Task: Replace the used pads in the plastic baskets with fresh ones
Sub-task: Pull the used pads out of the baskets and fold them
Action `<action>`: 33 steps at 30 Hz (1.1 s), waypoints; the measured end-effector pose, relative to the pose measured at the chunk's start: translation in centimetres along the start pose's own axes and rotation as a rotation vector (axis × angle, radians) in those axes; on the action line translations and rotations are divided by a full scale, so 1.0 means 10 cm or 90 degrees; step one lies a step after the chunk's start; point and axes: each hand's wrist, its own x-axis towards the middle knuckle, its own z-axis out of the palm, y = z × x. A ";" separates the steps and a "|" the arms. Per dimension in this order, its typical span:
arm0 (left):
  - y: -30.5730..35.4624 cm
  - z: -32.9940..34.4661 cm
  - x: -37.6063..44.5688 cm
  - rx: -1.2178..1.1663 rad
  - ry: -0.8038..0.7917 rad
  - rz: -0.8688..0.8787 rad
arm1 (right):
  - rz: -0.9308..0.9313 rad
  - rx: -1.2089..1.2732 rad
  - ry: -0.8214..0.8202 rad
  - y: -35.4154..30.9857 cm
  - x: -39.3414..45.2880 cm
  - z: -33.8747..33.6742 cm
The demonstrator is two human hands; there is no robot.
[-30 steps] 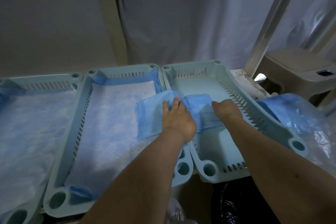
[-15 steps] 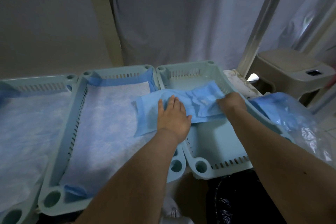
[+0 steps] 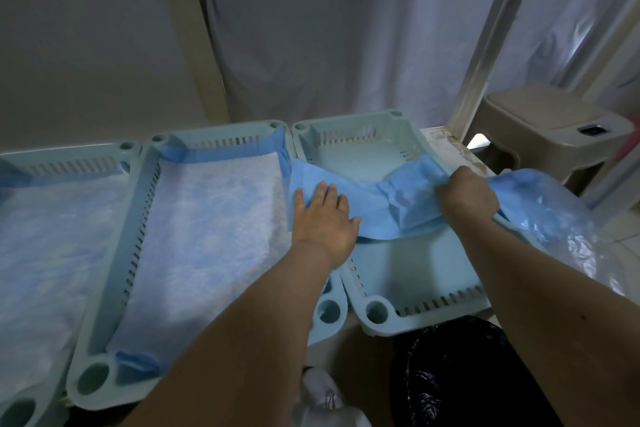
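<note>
Three pale teal plastic baskets stand side by side. The right basket (image 3: 426, 312) has a bare floor, and a folded blue pad (image 3: 388, 199) stretches across its middle. My left hand (image 3: 323, 218) lies flat, fingers spread, pressing the pad's left end over the rim between the baskets. My right hand (image 3: 465, 198) is closed on the pad's right end at the basket's right rim. The middle basket (image 3: 114, 291) and the left basket (image 3: 65, 152) each hold a white-and-blue pad laid flat.
A clear plastic pack of blue pads (image 3: 554, 211) lies just right of the right basket. A black rubbish bag (image 3: 450, 378) gapes below the baskets' front edge, with crumpled white material (image 3: 322, 399) beside it. A beige plastic stool (image 3: 554, 135) stands at the back right.
My right hand has drawn the pad's right end out to the basket's right rim, unfolding it wider. My left hand stayed pressed on the left end.
</note>
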 end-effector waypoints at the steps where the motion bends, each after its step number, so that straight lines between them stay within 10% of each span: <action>1: 0.00 0.00 0.00 0.000 -0.003 0.000 | -0.011 0.004 -0.004 -0.03 -0.03 0.03; 7: 0.00 0.00 0.00 0.018 -0.012 0.001 | 0.041 0.080 -0.051 -0.18 -0.09 0.06; 19: 0.00 -0.01 0.01 0.006 -0.012 -0.010 | -0.400 -0.056 0.024 -0.46 -0.65 0.32; 33: 0.02 -0.04 -0.01 0.006 -0.015 -0.016 | -0.342 0.205 -0.182 -0.46 -0.69 0.43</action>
